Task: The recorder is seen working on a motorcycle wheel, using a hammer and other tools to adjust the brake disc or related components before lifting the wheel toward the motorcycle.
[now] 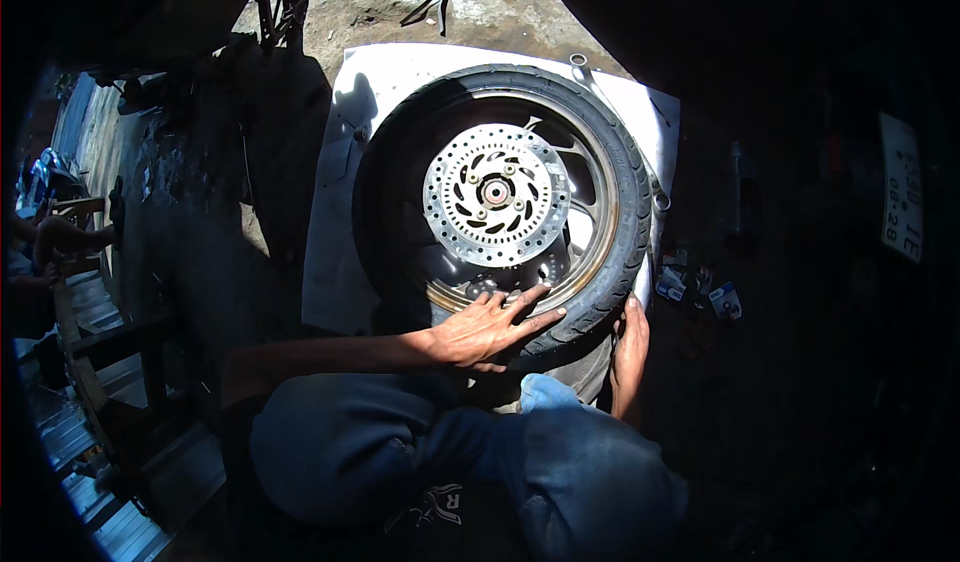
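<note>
A motorcycle wheel with a black tyre [614, 162] and a dark spoked rim lies flat on a white sheet [330, 242]. A silver perforated brake disc [463, 221] sits at its centre. My left hand [478, 330] rests on the near rim and tyre, fingers spread. My right hand [628, 340] is upright against the tyre's near right side, its thumb at the tyre edge; what the hidden fingers hold, if anything, cannot be told. Wrench ends [578, 60] show beside the tyre at top and right.
Small blue-and-white packets [727, 302] lie right of the sheet. A number plate [899, 187] stands at far right. A wooden frame [82, 332] stands left, where another person's bare leg [70, 237] shows. Black straps [438, 0] lie beyond the sheet. My jeans-clad legs [360, 442] are below.
</note>
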`<state>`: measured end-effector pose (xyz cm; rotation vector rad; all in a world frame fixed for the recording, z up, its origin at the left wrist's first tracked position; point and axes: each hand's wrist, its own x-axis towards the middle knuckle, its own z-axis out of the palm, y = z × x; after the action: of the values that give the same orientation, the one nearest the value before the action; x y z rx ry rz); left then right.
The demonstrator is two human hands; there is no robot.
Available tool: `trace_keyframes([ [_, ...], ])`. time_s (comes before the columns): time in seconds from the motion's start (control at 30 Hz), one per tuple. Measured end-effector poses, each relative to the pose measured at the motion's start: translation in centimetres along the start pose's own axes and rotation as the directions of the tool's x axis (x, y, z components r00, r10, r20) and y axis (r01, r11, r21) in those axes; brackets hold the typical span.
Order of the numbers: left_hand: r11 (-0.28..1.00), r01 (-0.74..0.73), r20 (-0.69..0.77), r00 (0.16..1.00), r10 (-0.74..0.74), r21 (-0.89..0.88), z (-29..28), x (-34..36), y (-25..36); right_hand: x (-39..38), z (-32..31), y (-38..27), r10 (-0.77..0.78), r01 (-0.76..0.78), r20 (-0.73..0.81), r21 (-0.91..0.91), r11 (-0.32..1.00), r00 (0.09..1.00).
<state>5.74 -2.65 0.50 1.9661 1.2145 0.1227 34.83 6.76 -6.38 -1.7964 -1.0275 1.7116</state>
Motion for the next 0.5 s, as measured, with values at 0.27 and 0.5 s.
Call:
trace_keyframes([
  [0.27, 0.987, -0.16, -0.333, 0.932, 0.142, -0.027, -1.4, -2.1, -3.9, -2.1, -7.7, 7.0, -0.137, 0.03, -0.214, -0.439, 0.898, 0.967],
  [0.5, 0.841, 0.503, -0.885, 0.273, -0.376, -0.202, -8.8, -6.6, -20.9, -2.3, -7.5, 15.3, 0.011, -0.058, -0.416, -0.101, 0.993, 0.909],
])
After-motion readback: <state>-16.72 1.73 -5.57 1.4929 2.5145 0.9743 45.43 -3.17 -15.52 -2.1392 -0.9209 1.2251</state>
